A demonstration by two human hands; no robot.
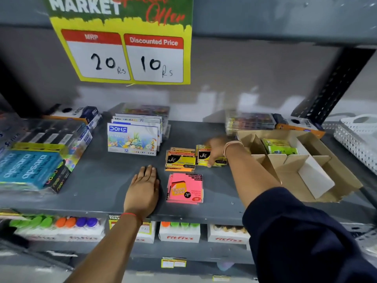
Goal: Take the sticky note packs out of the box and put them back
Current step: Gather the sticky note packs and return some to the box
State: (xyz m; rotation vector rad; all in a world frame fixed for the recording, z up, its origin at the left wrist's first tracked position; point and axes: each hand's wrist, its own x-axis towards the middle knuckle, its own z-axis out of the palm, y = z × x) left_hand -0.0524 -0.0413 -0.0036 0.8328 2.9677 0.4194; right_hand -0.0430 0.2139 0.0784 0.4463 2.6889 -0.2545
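On the grey shelf (106,180) lie three piles of sticky note packs: a pink stack (185,188) in front, a yellow-orange stack (180,159) behind it, and a yellow stack (202,157) to the right. My right hand (216,151) rests on top of the yellow stack, fingers curled over it. Palm down and flat on the bare shelf lies my left hand (143,187), just left of the pink stack, holding nothing. The open cardboard box (326,174) with dividers sits at the right; green packs (278,149) remain in a back compartment.
A DOMS pastel box row (132,137) stands behind my left hand. Apsara pencil boxes (32,166) fill the left end. A white mesh basket (359,137) sits at far right. A price sign (130,52) hangs above. Bottles stand on the lower shelf (179,231).
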